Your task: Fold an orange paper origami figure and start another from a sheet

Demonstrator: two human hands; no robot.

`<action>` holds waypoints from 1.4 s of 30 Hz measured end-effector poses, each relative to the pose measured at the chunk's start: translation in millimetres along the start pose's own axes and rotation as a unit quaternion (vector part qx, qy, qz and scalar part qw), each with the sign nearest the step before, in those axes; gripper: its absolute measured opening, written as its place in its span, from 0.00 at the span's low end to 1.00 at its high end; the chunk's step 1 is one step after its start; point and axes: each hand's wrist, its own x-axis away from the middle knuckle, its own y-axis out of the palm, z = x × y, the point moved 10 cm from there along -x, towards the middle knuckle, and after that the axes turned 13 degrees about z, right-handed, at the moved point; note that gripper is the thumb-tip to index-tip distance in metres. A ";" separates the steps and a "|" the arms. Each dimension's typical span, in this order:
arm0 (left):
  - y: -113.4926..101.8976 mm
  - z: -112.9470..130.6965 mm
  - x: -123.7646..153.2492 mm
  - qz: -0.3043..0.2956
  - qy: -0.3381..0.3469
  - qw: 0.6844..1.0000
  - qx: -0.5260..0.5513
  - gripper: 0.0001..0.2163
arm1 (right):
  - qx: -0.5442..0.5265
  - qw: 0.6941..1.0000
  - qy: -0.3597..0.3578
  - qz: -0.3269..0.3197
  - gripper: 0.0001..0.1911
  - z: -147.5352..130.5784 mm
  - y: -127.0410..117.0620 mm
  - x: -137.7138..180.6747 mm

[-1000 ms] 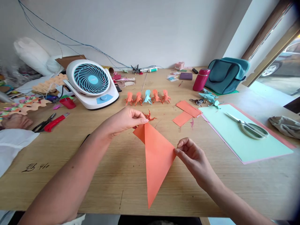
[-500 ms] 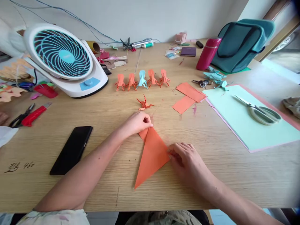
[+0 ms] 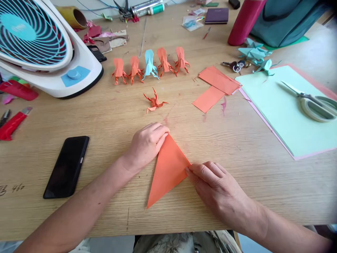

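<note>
**Pressing the orange triangle flat on the desk**

At the far left the black phone point(image 3: 67, 165) is lying on the desk point(image 3: 263, 186), well apart from my hands. My left hand point(image 3: 146, 144) is resting on the top corner of the orange paper triangle point(image 3: 168, 170). Its fingers point(image 3: 160, 131) are pressed together and are pushing this corner down, not pinching it. The triangle is lying flat in the middle of the desk, near the front edge, with its long point turned toward me. My right hand point(image 3: 218, 191) is lying at the right corner of the triangle. Here the fingers are close together and almost straight, and the fingertips point(image 3: 192, 171) are pressing on the paper's edge. Behind the triangle a small folded orange figure point(image 3: 154, 102) is lying alone. At the far right the scissors point(image 3: 313, 102) are lying on the green sheet point(image 3: 279, 119).
</note>
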 end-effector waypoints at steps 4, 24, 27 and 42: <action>-5.8 17.8 17.6 -0.023 0.032 0.998 -0.046 0.09 | 0.014 0.999 -0.043 -0.013 0.19 -5.8 -4.1 6.1; -1.5 42.8 41.5 0.004 0.022 0.995 -0.093 0.22 | -0.003 0.998 -0.045 -0.035 0.21 -1.0 -14.4 17.4; 0.7 45.8 42.6 -0.001 0.018 0.996 -0.091 0.26 | -0.001 0.998 -0.047 -0.034 0.22 -1.0 -13.7 14.2; 26.4 42.8 59.9 -0.074 0.016 0.988 -0.136 0.37 | 0.037 0.996 -0.061 -0.050 0.20 -0.7 3.8 7.3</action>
